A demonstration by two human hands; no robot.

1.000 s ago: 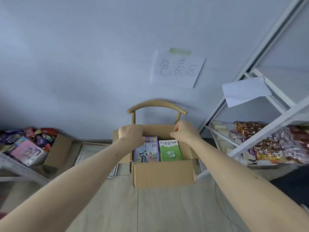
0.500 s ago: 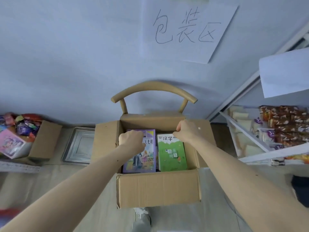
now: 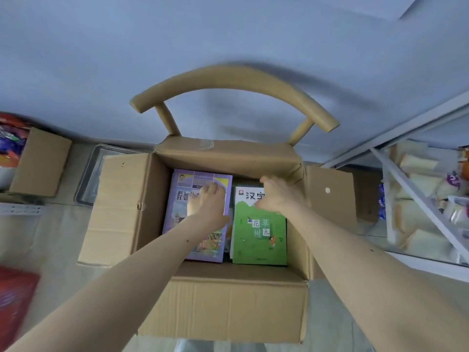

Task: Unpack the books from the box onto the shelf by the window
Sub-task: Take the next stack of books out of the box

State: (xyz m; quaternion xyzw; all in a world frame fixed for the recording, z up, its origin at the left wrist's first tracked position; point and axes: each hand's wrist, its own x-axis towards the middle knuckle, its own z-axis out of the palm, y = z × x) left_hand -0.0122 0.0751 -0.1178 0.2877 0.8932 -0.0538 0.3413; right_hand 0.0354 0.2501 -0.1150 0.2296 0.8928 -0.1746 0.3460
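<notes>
Both hands reach into the open brown cardboard box. The left hand lies flat, fingers spread, on the purple picture book; the right hand, fingers seemingly curled, touches the green-covered book alongside.

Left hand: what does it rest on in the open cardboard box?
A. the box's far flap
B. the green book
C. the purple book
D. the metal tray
C. The left hand lies flat, fingers spread, on the cover of the purple book, which sits on the left inside the cardboard box; the green book lies beside it under the right hand.
</notes>
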